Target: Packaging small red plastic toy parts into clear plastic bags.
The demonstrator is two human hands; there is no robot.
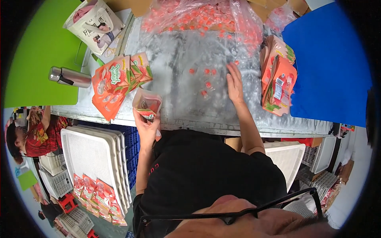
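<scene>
My left hand (147,130), near the table's front edge, is closed round an open stand-up pouch (143,101) with its mouth upward. Some reddish contents show inside. Farther right, my right hand (235,87) lies with fingers stretched out on the grey tabletop (178,107), holding nothing. Just left of it are several small red sweets in clear wrappers, one of them a wrapped sweet (208,84) on its own toward the middle. Another small red sweet (237,62) sits by my right fingertips. Beyond them, a heap of the same sweets (198,20) spills from a clear pink plastic bag (248,23).
Printed orange pouches (113,83) lie stacked at left, with more pouches (279,85) at right beside a blue panel (329,63). A steel flask (71,77) and a carrier bag (95,27) stand at left. White trays (91,146) are below; a person (37,137) is far left.
</scene>
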